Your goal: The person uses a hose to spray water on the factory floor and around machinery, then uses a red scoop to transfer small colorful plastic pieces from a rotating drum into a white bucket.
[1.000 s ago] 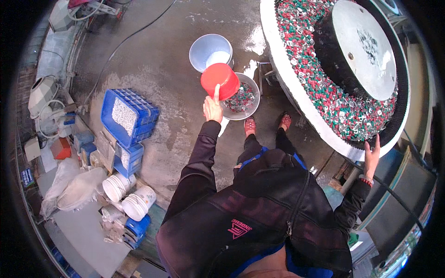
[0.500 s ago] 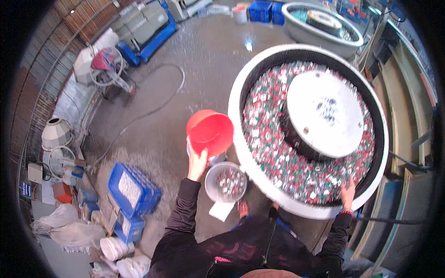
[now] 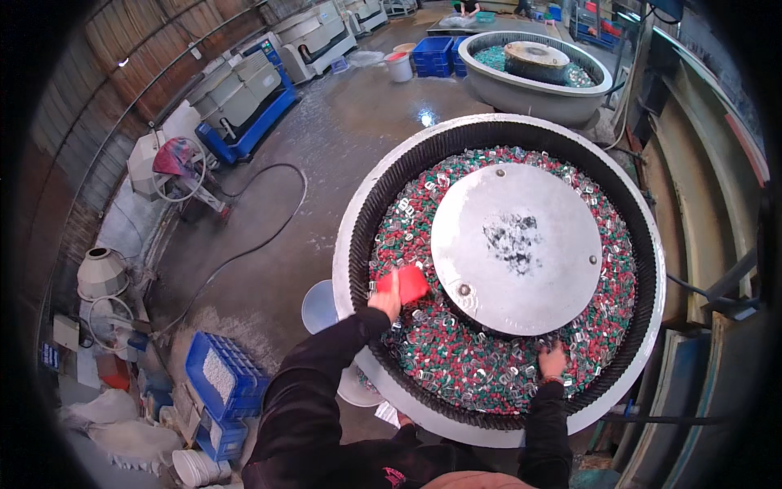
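Note:
A big round finishing tub (image 3: 356,213) with a ribbed dark inner wall stands in front of me. It is filled with red and green media pieces (image 3: 456,371), and small metal frame-shaped parts are mixed among them. My left hand (image 3: 388,300) grips a red plastic bowl (image 3: 411,283), tilted low over the pieces left of the round white centre cover (image 3: 517,244). On the tub's near side, below the cover, my right hand (image 3: 552,361) reaches into the pieces with fingers curled. Its fingertips are partly hidden, so what they hold does not show.
A pale bucket (image 3: 318,307) and a second bucket (image 3: 357,391), partly covered by my arm, stand left of the tub. Blue crates (image 3: 230,383) with white pellets sit at lower left. A hose (image 3: 281,166) crosses the wet floor. Another round tub (image 3: 521,94) stands farther back.
My left hand has carried the red bowl from above the buckets rightward, into the tub. My right hand has moved from the near right rim toward the centre cover. The view has shifted.

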Demonstrator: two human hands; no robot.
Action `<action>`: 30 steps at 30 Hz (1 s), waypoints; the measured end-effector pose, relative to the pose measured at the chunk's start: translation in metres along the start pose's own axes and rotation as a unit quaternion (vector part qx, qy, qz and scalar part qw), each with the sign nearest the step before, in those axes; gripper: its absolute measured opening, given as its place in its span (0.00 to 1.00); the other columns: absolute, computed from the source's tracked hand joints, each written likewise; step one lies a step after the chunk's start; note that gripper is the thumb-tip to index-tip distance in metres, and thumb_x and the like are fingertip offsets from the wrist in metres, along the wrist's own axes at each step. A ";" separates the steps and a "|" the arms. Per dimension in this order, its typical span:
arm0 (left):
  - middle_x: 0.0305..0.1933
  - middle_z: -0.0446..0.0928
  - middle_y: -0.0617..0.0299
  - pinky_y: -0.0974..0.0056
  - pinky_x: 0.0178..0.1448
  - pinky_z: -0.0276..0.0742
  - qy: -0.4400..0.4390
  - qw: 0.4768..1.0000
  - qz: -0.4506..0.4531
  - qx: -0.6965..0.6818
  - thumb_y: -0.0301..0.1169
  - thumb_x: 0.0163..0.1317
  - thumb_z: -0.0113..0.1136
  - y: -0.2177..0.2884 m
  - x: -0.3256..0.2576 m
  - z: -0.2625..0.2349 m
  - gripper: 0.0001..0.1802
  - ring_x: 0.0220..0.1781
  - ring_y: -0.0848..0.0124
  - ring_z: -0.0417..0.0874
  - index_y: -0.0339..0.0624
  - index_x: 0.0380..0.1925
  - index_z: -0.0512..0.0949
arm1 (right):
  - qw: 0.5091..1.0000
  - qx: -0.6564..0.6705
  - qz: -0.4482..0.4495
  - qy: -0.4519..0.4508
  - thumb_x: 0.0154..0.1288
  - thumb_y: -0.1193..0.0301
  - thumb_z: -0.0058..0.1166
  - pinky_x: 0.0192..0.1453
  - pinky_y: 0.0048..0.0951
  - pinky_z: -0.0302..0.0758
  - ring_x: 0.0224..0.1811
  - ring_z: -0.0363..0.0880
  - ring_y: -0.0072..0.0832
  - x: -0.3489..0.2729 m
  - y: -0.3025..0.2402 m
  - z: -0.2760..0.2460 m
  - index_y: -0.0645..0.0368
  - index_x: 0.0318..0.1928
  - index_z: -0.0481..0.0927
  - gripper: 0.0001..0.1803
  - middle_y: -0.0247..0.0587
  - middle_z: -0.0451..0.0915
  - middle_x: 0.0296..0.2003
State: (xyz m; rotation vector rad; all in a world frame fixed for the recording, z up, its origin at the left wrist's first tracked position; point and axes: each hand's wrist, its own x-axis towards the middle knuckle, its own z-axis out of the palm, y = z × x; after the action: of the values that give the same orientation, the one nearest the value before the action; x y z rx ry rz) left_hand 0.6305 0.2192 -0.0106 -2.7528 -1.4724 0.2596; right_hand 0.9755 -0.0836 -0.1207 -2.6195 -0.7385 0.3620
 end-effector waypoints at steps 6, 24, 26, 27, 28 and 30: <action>0.32 0.77 0.39 0.54 0.42 0.75 -0.243 0.967 -0.040 -0.058 0.33 0.55 0.45 0.069 -0.073 0.018 0.46 0.36 0.52 0.81 0.25 0.61 0.27 | 0.970 0.057 0.062 -0.227 0.50 0.40 0.45 0.53 0.45 0.68 0.49 0.72 0.54 -0.042 -0.054 0.014 0.61 0.57 0.67 0.43 0.63 0.73 0.46; 0.15 0.62 0.68 0.72 0.15 0.57 -0.518 0.359 -0.252 -0.734 0.29 0.59 0.42 0.139 -0.148 -0.023 0.08 0.12 0.79 0.60 0.45 0.21 0.62 | 0.899 0.397 -0.046 -0.179 0.46 0.65 0.58 0.41 0.29 0.73 0.35 0.79 0.31 -0.084 -0.063 -0.098 0.68 0.38 0.78 0.21 0.48 0.80 0.30; 0.14 0.62 0.68 0.72 0.16 0.57 -0.508 0.337 -0.240 -0.756 0.28 0.59 0.42 0.125 -0.163 -0.032 0.09 0.13 0.80 0.60 0.46 0.20 0.61 | 0.974 0.219 -0.017 -0.064 0.47 0.61 0.58 0.46 0.33 0.72 0.42 0.78 0.41 -0.084 -0.045 -0.095 0.70 0.39 0.78 0.24 0.59 0.78 0.38; 0.14 0.61 0.68 0.72 0.17 0.58 -0.494 0.327 -0.231 -0.772 0.29 0.59 0.42 0.119 -0.171 -0.036 0.10 0.13 0.79 0.60 0.46 0.19 0.61 | 0.980 0.188 -0.047 -0.054 0.48 0.60 0.57 0.48 0.35 0.71 0.44 0.75 0.46 -0.085 -0.034 -0.095 0.70 0.41 0.78 0.25 0.61 0.76 0.41; 0.14 0.62 0.68 0.72 0.16 0.59 -0.494 0.332 -0.220 -0.773 0.29 0.59 0.43 0.112 -0.176 -0.040 0.09 0.13 0.78 0.61 0.45 0.20 0.62 | 0.988 0.140 -0.025 -0.056 0.49 0.58 0.57 0.50 0.38 0.70 0.47 0.73 0.50 -0.087 -0.024 -0.097 0.70 0.42 0.77 0.27 0.64 0.74 0.44; 0.14 0.64 0.66 0.71 0.15 0.60 -0.448 0.375 -0.227 -0.779 0.30 0.59 0.44 0.099 -0.188 -0.049 0.08 0.12 0.76 0.64 0.45 0.21 0.64 | 0.970 0.203 0.050 -0.123 0.54 0.53 0.50 0.51 0.45 0.68 0.45 0.73 0.56 -0.090 -0.015 -0.095 0.71 0.36 0.78 0.28 0.68 0.74 0.39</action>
State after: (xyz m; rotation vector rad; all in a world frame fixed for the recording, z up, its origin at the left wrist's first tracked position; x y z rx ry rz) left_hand 0.6176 0.0118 0.0556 -2.0574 -4.8122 0.6297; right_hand 0.9277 -0.1493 -0.0171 -2.2478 -0.5391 0.7909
